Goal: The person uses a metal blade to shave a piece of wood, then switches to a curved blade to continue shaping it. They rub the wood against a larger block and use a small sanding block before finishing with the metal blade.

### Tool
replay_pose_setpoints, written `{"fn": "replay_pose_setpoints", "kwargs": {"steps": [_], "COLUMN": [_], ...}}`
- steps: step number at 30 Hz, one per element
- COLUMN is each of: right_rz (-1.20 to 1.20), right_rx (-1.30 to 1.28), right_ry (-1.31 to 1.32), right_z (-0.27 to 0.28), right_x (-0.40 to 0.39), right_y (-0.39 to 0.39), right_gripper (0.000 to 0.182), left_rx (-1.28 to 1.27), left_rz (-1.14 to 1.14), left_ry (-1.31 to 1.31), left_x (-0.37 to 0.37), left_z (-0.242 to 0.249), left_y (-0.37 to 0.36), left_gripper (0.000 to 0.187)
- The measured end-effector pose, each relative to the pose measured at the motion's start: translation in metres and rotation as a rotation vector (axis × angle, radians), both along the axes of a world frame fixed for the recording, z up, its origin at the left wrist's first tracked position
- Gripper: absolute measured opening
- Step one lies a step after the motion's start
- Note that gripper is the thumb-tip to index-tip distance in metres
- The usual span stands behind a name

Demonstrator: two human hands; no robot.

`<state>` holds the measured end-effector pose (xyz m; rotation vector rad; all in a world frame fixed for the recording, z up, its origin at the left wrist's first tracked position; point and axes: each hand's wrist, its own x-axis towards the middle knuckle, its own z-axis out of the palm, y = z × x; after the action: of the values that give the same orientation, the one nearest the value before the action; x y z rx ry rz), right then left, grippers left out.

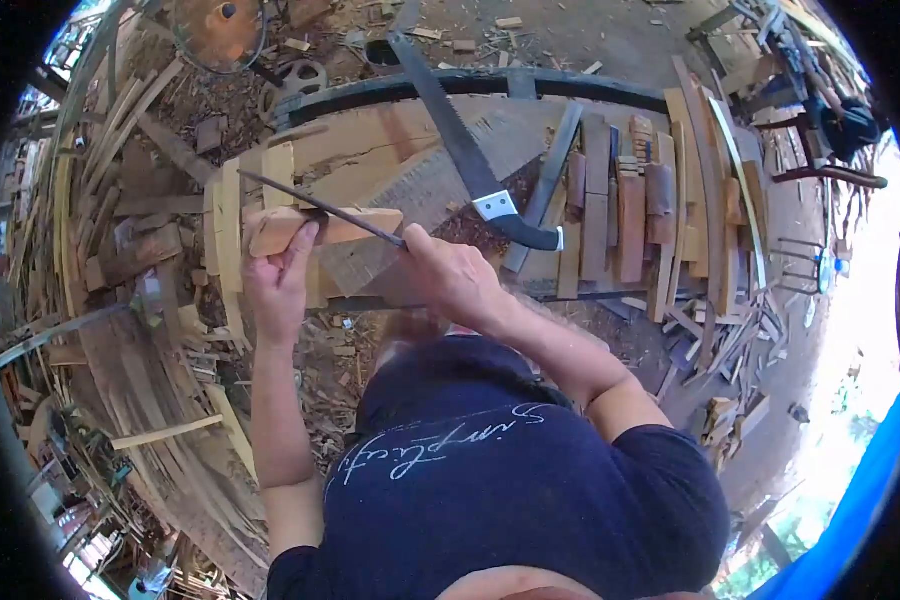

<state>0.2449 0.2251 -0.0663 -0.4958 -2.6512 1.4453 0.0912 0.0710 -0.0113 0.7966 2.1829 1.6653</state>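
My left hand (278, 285) is closed around a short, pale wooden block (273, 233), its thumb pressed on the near side. In my right hand (455, 278) is the near end of a long, thin, dark file (320, 205). The file slants up to the left and crosses over the block in this view, its far tip beyond the block's left end. Both hands are over the near left part of the wooden workbench (345, 150). A handsaw (455, 135) with a black handle lies on the bench to the right of the file.
Wooden strips and blocks (630, 215) lie side by side on the bench's right end. A weathered grey board (515, 140) is under the saw. Long offcuts (150, 400) pile up at left, and scraps (740, 420) litter the ground at right. A round rusty disc (220, 35) stands beyond the bench.
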Motion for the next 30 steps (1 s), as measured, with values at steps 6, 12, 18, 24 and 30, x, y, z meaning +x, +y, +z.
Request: {"fn": "replay_pose_setpoints", "kwargs": {"steps": [6, 12, 18, 24, 30], "right_rz": [-0.065, 0.011, -0.022, 0.018, 0.015], "right_rx": [-0.057, -0.095, -0.132, -0.006, -0.022], "right_ry": [-0.119, -0.059, -0.166, 0.038, -0.133], "right_z": [-0.062, 0.003, -0.034, -0.005, -0.033], "right_x": [0.005, 0.019, 0.007, 0.02, 0.009], "right_y": [0.004, -0.002, 0.0, -0.017, -0.009], "right_gripper": [0.02, 0.02, 0.021, 0.016, 0.017], "left_rx": [-0.047, -0.038, -0.013, -0.097, 0.039], "left_rz": [0.034, -0.028, 0.03, 0.018, 0.101], "left_ry": [0.034, 0.078, 0.106, 0.146, 0.093], "left_x": [0.002, 0.008, 0.008, 0.011, 0.01], "left_z": [-0.002, -0.005, -0.003, -0.013, -0.012], "left_y": [-0.009, -0.006, -0.014, -0.03, -0.03], "left_gripper": [0.018, 0.018, 0.018, 0.022, 0.018]}}
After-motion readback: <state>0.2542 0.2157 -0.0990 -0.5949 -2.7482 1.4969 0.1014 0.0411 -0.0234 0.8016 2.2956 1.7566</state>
